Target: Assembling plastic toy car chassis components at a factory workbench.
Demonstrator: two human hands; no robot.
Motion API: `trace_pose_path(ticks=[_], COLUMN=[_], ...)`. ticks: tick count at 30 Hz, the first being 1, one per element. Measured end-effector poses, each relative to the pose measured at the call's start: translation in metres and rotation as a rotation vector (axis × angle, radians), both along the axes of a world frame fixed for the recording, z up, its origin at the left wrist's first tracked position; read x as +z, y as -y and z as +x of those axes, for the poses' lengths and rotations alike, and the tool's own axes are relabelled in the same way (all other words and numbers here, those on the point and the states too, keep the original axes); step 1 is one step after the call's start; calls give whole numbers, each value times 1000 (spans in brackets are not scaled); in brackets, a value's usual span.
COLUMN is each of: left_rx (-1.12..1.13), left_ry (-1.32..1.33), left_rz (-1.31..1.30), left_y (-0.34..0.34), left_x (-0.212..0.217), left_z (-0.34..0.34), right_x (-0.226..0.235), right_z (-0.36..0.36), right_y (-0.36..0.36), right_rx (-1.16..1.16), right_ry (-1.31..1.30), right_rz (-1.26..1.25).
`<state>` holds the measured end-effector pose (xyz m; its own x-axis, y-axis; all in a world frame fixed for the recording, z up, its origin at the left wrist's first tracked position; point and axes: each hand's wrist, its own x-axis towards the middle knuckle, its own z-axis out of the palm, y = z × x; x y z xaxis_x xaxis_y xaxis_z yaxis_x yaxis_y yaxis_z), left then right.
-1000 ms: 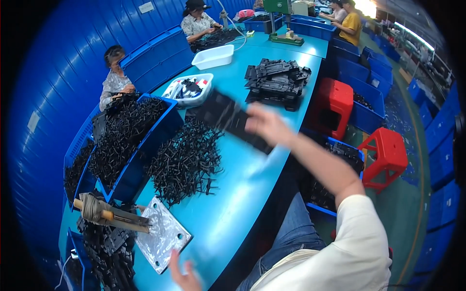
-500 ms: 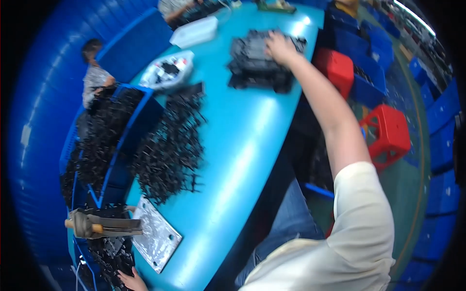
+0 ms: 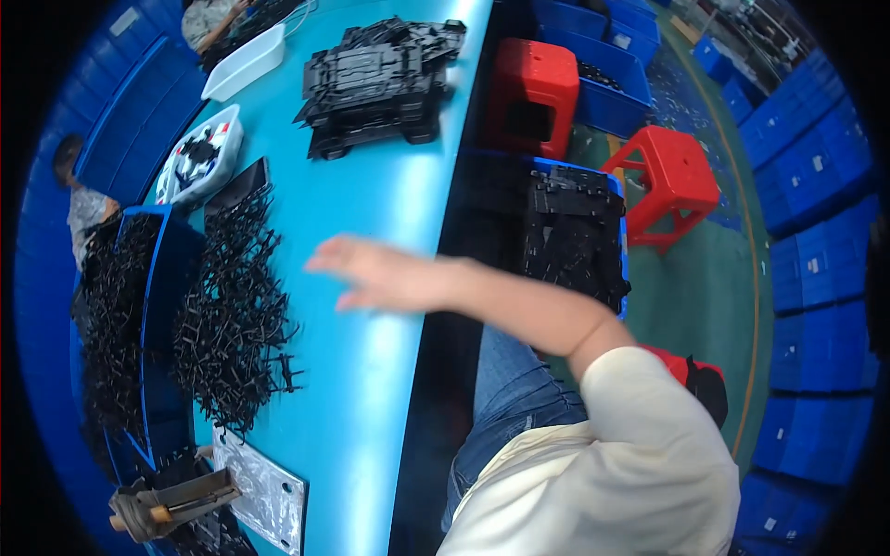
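My right hand (image 3: 371, 274) hovers blurred over the turquoise table (image 3: 389, 204), fingers spread and holding nothing. It is just right of a loose pile of small black plastic parts (image 3: 232, 306). Farther up the table lies a stack of flat black plastic pieces (image 3: 380, 74). A metal plate (image 3: 261, 491) and a hand tool with wrapped handles (image 3: 162, 505) lie at the near left end. My left hand is out of sight.
A blue bin of black parts (image 3: 116, 315) sits left of the pile, with two white trays (image 3: 199, 157) (image 3: 243, 63) beyond. A blue crate of black pieces (image 3: 575, 232) and two red stools (image 3: 528, 93) (image 3: 663, 181) stand on the right. Another person (image 3: 79, 199) sits far left.
My right hand carried a flat black piece to the far stack, left it there, and has drawn back empty toward me. My left hand has dropped out of view.
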<state>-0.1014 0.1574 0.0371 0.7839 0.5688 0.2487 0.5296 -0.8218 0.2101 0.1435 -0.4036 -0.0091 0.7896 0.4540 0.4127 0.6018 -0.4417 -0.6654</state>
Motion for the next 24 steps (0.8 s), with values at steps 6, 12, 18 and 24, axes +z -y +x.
trace_pose_path(ticks=[6, 12, 18, 24], left_rx=[-23, 51, 182, -47], left_ry=[-125, -230, -291, 369], left_rz=[30, 40, -100, -442], left_y=[11, 25, 19, -53], left_x=[10, 6, 2, -9], left_z=[-1, -39, -77, -118], right_x=[-14, -4, -3, 37], right_z=[-13, 3, 22, 42], right_y=[-98, -109, -82, -60], right_rx=[20, -48, 31, 167], right_ry=[320, 352, 128, -298], right_rz=[-399, -312, -213, 144])
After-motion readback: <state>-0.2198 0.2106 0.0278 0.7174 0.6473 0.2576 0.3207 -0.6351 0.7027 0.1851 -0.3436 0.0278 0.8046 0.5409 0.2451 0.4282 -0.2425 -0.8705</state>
